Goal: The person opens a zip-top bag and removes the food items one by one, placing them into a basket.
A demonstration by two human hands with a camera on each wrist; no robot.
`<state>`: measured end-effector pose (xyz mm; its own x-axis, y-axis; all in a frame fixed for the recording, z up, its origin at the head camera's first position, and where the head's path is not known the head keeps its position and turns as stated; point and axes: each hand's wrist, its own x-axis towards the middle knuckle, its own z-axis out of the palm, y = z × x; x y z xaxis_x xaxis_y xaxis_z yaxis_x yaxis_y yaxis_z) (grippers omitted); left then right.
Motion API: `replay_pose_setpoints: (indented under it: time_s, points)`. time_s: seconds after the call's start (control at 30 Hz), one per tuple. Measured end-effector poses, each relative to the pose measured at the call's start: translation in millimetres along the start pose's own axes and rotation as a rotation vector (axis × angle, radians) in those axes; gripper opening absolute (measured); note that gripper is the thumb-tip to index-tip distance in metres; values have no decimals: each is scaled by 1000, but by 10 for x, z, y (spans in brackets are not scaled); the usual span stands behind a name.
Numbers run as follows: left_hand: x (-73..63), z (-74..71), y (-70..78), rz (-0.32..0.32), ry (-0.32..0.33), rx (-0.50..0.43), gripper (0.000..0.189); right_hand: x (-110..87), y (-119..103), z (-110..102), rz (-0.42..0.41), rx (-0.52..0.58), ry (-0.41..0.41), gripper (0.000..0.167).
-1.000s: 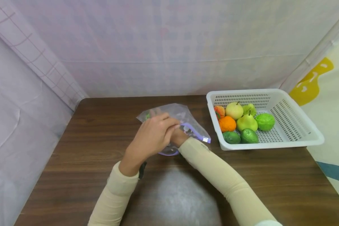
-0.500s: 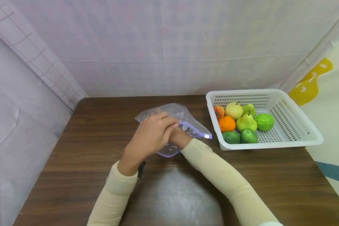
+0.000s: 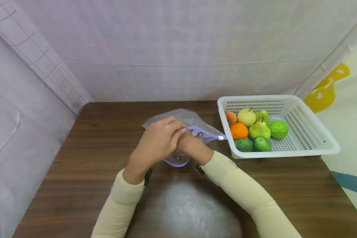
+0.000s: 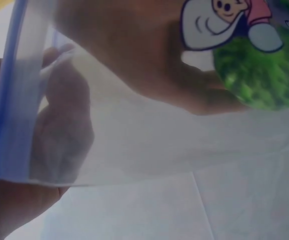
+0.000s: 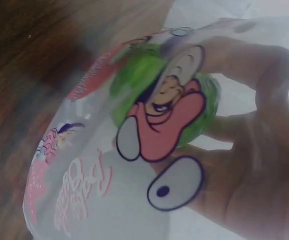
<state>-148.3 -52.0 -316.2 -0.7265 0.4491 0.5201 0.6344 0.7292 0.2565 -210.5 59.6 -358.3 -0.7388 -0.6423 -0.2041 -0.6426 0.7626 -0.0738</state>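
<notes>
A clear zip bag (image 3: 182, 115) with a purple-blue closure strip and printed cartoon figures lies under both hands, its mouth towards me. My left hand (image 3: 159, 138) pinches the bag near its mouth; in the left wrist view its thumb side shows beside the blue strip (image 4: 7, 95). My right hand (image 3: 193, 147) reaches in through the mouth, partly covered by the left hand in the head view. Inside the bag, its fingers (image 5: 234, 120) are round a bumpy green fruit (image 4: 259, 75). Part of that fruit is hidden behind the bag's print.
To the right stands a white slotted plastic basket (image 3: 312, 130). It holds an orange (image 3: 239, 130), pears (image 3: 260, 130), a bumpy green fruit (image 3: 278, 129) and several other fruits. The bag's slider end points at the basket's near left side. A brown wooden table (image 3: 101, 142) lies beneath.
My right forearm and wrist have drawn back towards the lower right. The bag's slider end has shifted right and up to the basket's side. My left hand has hardly moved.
</notes>
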Motion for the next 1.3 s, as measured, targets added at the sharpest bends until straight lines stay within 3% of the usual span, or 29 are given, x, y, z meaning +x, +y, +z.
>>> replay_pose_setpoints:
  time_s: [0.17, 0.3, 0.7, 1.1, 1.3]
  points:
    - [-4, -7, -18, -13, 7, -11, 14, -193, -41, -64, -107, 45, 137, 48]
    - [-1, -19, -24, -15, 7, -13, 15, -260, -1, -39, -122, 60, 171, 48]
    - [-5, -33, -32, -27, -21, -21, 17, -592, 73, -133, -108, 100, 178, 48]
    - [-16, -36, -34, -44, -11, -21, 17, -905, 58, -257, -131, 33, 189, 80]
    - [-21, -48, -31, -47, -6, -25, 17, -1041, 47, -341, -119, 38, 203, 77]
